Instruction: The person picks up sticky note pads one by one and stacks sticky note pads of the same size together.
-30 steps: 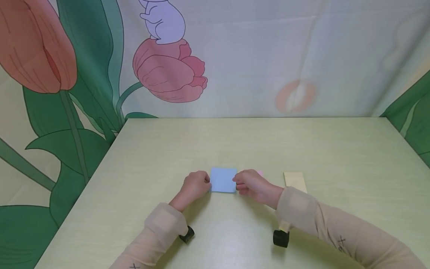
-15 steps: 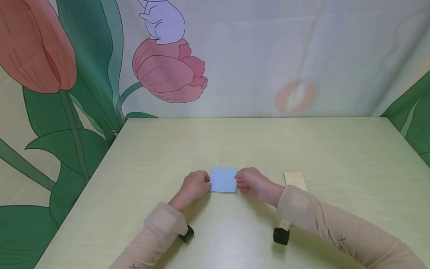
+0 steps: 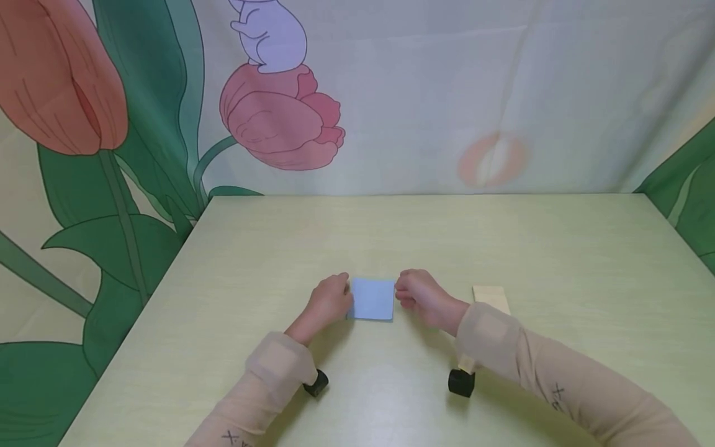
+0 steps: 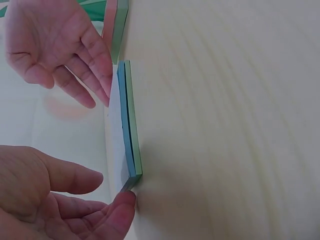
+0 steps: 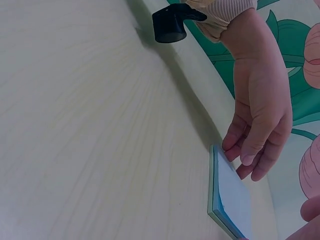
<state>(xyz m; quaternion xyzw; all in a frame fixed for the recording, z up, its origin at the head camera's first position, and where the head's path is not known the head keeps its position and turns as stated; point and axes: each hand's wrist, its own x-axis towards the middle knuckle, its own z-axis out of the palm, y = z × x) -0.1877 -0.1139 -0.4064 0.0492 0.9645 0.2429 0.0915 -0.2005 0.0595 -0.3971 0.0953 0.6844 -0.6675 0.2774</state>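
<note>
On the table lies a square blue sticky note pad (image 3: 373,299), stacked on a green pad (image 4: 132,125) whose edge shows below it in the left wrist view. My left hand (image 3: 329,299) is at the stack's left edge. Its fingertips touch a corner in the left wrist view, while the thumb stands off. At the right edge is my right hand (image 3: 426,298), fingers loosely bent and holding nothing. The right wrist view shows the left hand (image 5: 262,110) with relaxed fingers beside the stack; only a small part of the right hand (image 5: 310,225) appears there.
A cream-coloured pad (image 3: 491,298) lies to the right, partly behind the right sleeve. In the left wrist view another stack with pink and green edges (image 4: 115,30) stands beyond the right hand. A printed curtain (image 3: 402,99) hangs behind the table (image 3: 357,236).
Both hands have shifted slightly away from me along the stack's sides. My left fingers have loosened, and the right hand has drawn a little off the right edge. The pads stay in place.
</note>
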